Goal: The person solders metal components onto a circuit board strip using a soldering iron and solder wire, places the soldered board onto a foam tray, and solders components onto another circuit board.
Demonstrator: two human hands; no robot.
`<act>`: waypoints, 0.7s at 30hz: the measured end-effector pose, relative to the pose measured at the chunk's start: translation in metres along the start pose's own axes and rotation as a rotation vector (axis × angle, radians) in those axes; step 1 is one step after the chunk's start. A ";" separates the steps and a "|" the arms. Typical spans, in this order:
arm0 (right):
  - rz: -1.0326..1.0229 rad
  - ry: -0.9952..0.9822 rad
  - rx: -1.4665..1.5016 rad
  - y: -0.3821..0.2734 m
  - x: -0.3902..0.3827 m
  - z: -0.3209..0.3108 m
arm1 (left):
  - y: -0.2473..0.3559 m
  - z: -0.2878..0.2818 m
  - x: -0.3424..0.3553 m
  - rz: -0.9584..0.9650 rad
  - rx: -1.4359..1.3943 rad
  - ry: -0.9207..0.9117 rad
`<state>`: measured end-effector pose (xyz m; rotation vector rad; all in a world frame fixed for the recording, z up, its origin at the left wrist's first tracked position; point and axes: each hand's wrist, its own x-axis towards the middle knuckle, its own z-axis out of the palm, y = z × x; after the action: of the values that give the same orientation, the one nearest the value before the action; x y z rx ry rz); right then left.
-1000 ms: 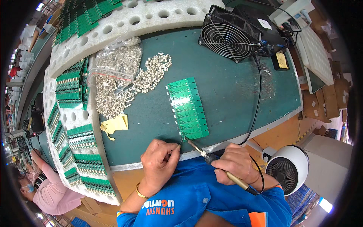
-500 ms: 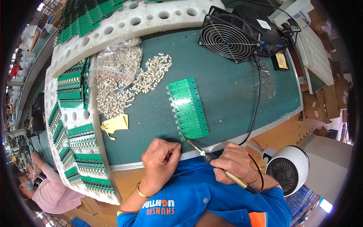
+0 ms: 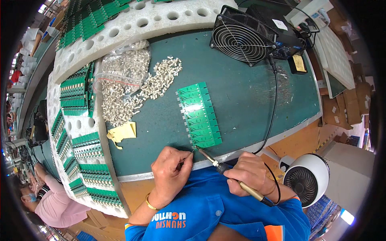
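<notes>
A green circuit board panel lies on the green mat, with small metal connectors along its left edge. My left hand is closed in a pinch just below the panel's lower left corner. From its fingertips pokes a thin strand that looks like solder wire, mostly hidden by the fingers. My right hand is wrapped round a soldering iron with a gold-coloured handle. The iron's tip meets the panel's lower left corner, close to the strand; whether the two touch is too small to tell.
Loose metal connectors are heaped at the left beside a plastic bag of them. Yellow paper lies below. White foam trays carry boards. A black fan stands far right, a white fan near right; the iron's cable crosses the mat.
</notes>
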<state>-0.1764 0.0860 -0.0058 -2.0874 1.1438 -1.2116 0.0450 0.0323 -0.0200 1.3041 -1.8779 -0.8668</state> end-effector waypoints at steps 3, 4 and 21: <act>0.004 0.003 0.003 -0.001 0.000 0.000 | 0.001 0.000 0.000 -0.013 -0.004 -0.002; 0.004 0.002 0.002 -0.001 0.000 0.000 | 0.002 0.000 0.000 -0.021 -0.005 -0.002; -0.010 0.021 -0.017 0.001 0.000 0.003 | -0.002 0.001 0.001 0.014 -0.004 0.007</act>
<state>-0.1742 0.0855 -0.0078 -2.1004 1.1577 -1.2352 0.0448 0.0311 -0.0224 1.2878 -1.8766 -0.8574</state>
